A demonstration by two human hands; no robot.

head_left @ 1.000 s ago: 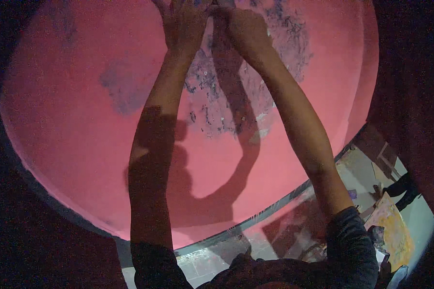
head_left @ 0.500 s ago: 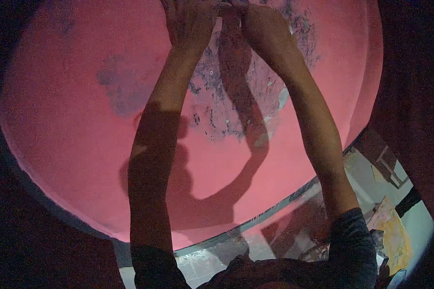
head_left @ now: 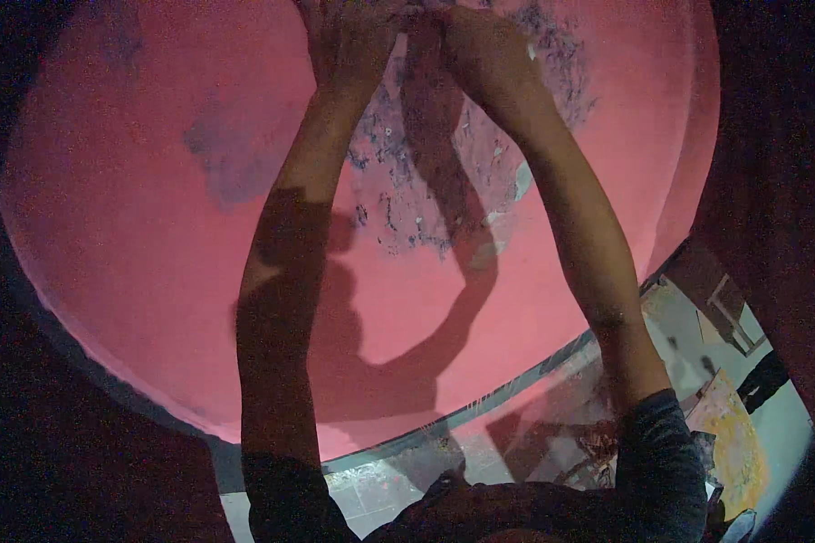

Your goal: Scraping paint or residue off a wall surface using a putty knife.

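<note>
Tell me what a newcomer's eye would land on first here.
Probably the big pink rounded surface filling most of the view, with a dark-streaked patch in its upper middle. Next come the left hand and right hand, close together at the picture's top edge, and a dark shadow below them.

Pink disc (head_left: 136, 244) matt, smooth; mottled patch (head_left: 394, 199) rough; sleeve (head_left: 663, 448) matt cloth.

From here I see the left hand (head_left: 353, 43) and right hand (head_left: 491, 52) close together over a round pink panel (head_left: 136, 290). A rough grey patch (head_left: 388, 176) shows between the forearms (head_left: 575, 213).
</note>
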